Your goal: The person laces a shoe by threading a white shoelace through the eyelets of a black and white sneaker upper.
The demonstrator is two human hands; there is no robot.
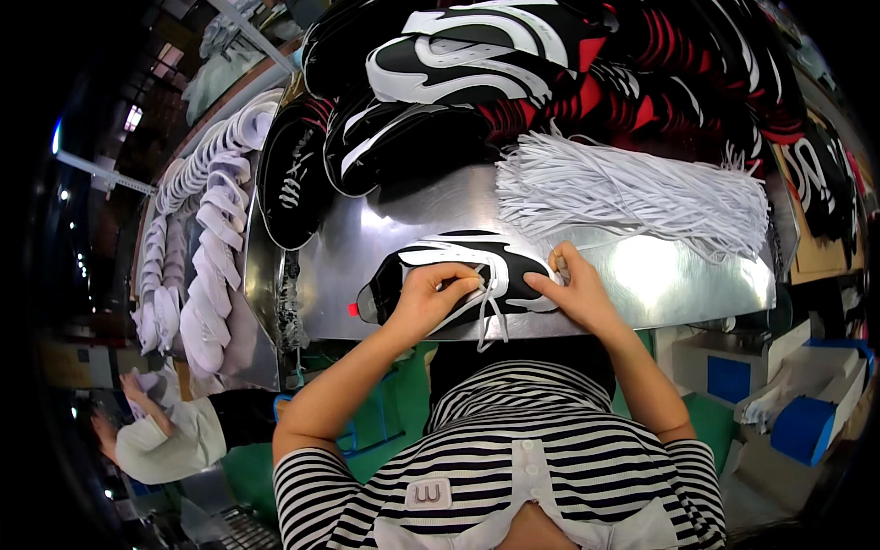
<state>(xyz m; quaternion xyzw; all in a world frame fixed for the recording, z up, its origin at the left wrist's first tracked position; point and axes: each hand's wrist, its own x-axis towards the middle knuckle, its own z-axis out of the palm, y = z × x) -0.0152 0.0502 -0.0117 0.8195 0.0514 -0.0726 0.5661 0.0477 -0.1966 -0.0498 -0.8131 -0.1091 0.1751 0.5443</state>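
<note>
Pinching the white lace, the left fingers should pull gently and straight; I can't tell if the right fingers grip the shoe.

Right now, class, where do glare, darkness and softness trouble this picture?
Head view: glare whitens the metal tabletop, strongest right of the nearest shoe; head view: the black shoe at far left loses detail in darkness; head view: side edges fall to black, and the co-worker looks soft.
</note>
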